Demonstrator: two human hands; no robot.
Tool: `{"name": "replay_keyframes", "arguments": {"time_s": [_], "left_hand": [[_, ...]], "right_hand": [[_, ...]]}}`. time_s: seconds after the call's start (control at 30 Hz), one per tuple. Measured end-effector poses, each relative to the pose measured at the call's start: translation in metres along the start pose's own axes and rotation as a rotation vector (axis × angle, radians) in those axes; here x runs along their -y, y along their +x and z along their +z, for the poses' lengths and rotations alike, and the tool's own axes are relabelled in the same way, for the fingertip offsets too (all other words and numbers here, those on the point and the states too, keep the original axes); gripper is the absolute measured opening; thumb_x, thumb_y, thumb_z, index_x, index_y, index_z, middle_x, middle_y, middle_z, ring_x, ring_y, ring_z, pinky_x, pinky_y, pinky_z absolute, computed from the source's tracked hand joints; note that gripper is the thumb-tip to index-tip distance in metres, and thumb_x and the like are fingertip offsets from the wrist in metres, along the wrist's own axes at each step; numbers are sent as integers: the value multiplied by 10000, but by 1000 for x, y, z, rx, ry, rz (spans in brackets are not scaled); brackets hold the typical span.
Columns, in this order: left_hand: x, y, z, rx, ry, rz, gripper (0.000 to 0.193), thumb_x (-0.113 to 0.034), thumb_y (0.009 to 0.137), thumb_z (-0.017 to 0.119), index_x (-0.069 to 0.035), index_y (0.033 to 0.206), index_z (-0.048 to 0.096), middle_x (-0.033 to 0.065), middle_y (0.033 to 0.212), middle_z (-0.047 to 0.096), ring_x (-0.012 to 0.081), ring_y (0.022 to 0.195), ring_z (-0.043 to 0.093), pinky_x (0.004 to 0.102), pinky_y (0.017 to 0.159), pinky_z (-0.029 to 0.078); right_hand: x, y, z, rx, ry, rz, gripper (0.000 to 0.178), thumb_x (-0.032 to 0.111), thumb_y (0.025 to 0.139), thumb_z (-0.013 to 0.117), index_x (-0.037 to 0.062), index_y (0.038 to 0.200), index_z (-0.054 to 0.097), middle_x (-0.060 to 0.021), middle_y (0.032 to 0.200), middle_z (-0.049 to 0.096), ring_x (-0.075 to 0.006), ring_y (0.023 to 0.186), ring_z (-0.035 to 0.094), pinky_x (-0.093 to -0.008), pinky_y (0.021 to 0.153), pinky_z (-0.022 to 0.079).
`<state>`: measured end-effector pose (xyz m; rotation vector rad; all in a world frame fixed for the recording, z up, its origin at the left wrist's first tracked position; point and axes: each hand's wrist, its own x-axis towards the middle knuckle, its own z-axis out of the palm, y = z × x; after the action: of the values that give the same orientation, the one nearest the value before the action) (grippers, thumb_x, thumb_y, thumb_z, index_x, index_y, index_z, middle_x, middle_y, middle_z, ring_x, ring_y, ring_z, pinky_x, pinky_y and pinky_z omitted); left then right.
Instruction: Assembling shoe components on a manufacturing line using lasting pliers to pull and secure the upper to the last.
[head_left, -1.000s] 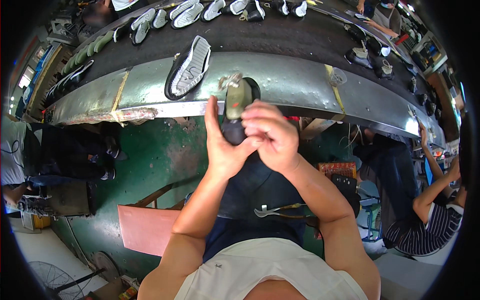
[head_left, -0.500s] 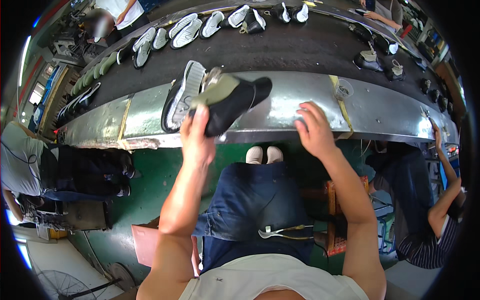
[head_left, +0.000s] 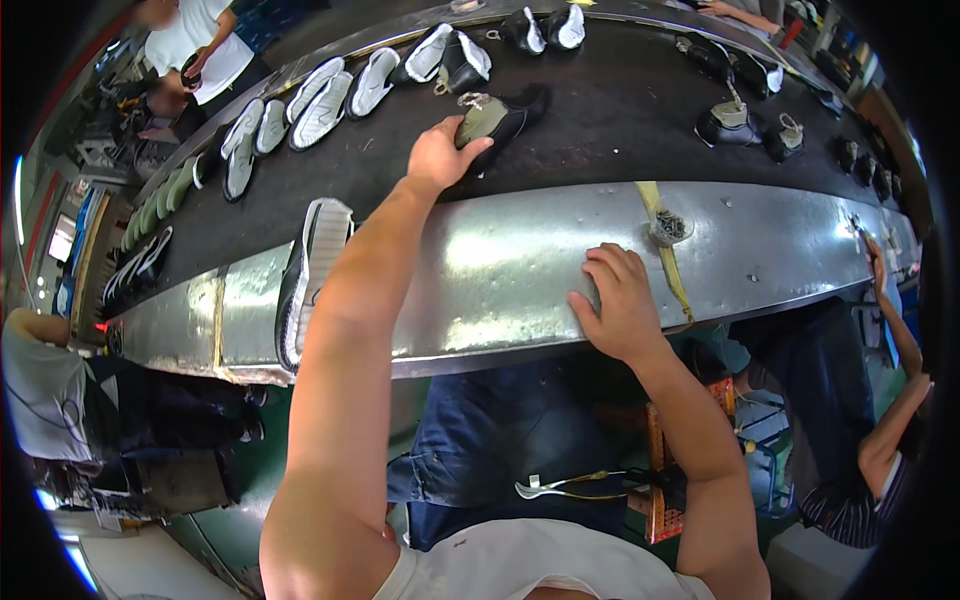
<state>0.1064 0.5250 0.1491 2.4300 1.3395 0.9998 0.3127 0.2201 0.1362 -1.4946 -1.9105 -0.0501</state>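
Note:
My left hand (head_left: pixel 438 158) reaches far out over the dark belt and grips the heel end of a black and olive-green shoe (head_left: pixel 487 120). The shoe's laces are bunched on top and its toe points away to the right. My right hand (head_left: pixel 622 305) hovers at the front of the metal ledge (head_left: pixel 520 270), fingers apart and holding nothing. Left of my left forearm, a shoe turned sole up (head_left: pixel 318 260) rests on the ledge, showing a pale ribbed underside and partly hidden by the arm. Pincers with long handles (head_left: pixel 570 487) lie across my lap.
Several upturned shoes with white undersides (head_left: pixel 322 110) line the far left of the belt (head_left: pixel 590 120). More shoes (head_left: pixel 728 125) stand at right. A small cup of tacks (head_left: pixel 668 228) sits on the ledge by a yellow strip. Other people work at left, right and far left.
My left hand has carried the black and olive shoe forward from above the ledge to the belt. The sole-up shoe stays on the ledge. My right hand remains open. The view has shifted.

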Motion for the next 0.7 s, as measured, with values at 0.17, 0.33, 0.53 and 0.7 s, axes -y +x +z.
{"name": "replay_keyframes", "arguments": {"time_s": [0.17,0.33,0.53,0.7], "left_hand": [[-4,31,-64,6,264,-17,503,-442,974,604,-21,1243,658,183,1156,714,370,1083,675,432,952,530],[5,-29,-171,380,889,-155,693,-467,805,761,-3,1300,619,214,1217,691,353,1166,655,431,999,512],[108,-82,-199,525,125,-634,854,-372,714,849,8,1408,527,209,1284,654,295,1115,677,392,953,526],[43,-128,-232,323,-270,-733,775,-262,796,845,-10,1438,491,137,1243,668,232,1064,667,361,935,530]], "right_hand": [[-5,5,-4,10,39,15,352,223,827,728,-27,1046,611,-179,1181,589,-362,1208,523,-518,1065,364],[1,-5,-8,-22,37,12,331,203,818,735,-22,1030,615,-173,1179,595,-361,1199,527,-508,1050,374],[6,-9,-5,-86,59,-62,255,159,806,730,-7,972,629,-162,1084,631,-363,1119,570,-483,982,420],[43,-72,-18,-162,58,-273,139,100,779,722,66,883,635,-93,1013,636,-339,981,593,-453,864,430]]}}
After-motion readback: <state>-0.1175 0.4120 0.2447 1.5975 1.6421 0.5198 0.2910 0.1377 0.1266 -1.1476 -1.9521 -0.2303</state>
